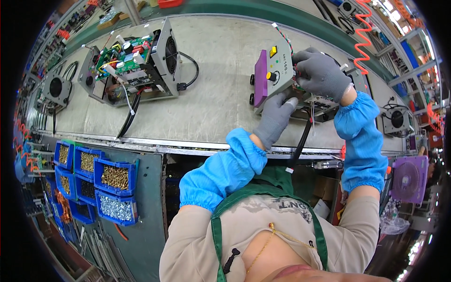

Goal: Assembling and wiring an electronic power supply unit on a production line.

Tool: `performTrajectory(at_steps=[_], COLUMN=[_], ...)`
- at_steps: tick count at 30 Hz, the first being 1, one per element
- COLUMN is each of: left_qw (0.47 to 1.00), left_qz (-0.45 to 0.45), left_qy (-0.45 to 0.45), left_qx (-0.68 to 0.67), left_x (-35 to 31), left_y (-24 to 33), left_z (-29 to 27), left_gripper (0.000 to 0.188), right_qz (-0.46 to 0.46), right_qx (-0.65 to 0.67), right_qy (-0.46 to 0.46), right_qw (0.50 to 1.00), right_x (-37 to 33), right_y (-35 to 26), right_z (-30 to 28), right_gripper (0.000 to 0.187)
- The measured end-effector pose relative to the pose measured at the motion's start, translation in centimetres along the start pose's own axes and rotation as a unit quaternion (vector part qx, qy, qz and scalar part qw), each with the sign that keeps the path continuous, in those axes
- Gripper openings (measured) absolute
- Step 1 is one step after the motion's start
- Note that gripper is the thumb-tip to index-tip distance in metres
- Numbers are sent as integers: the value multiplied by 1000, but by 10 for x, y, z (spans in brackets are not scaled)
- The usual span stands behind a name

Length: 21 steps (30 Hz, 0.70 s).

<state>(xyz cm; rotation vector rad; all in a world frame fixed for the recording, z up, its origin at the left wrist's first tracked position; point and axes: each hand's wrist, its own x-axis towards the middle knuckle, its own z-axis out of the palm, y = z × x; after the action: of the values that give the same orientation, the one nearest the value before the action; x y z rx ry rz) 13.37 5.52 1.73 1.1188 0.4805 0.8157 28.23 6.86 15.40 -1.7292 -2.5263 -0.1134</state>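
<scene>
On table (211, 94), right side: my left hand (275, 117) grips front panel (272, 75) underneath; right hand (322, 73) clasps it above. Risk, I judge: trailing black cable (300, 141) snagging.

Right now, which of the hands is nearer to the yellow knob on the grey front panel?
The right hand, resting on the panel's top edge just right of the yellow knob. The left hand grips the unit's underside, lower down and farther from it.
</scene>
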Motion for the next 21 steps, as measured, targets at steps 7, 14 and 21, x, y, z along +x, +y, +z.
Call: performTrajectory(at_steps=[7, 14, 21], left_qw=[999, 999, 997], left_qz=[35, -37, -40], left_qy=[37, -25, -23], left_qx=[12, -4, -66], left_x=[7, 11, 9], left_y=[-17, -10, -2], left_z=[24, 21, 25], left_gripper=[33, 38, 37], right_qz=[25, 45, 90], right_qx=[18, 7, -62], right_qy=[-9, -22, -132], right_qw=[999, 999, 985], right_x=[-27, -24, -2], right_y=[18, 16, 4], right_z=[1, -4, -12], right_gripper=[13, 16, 23])
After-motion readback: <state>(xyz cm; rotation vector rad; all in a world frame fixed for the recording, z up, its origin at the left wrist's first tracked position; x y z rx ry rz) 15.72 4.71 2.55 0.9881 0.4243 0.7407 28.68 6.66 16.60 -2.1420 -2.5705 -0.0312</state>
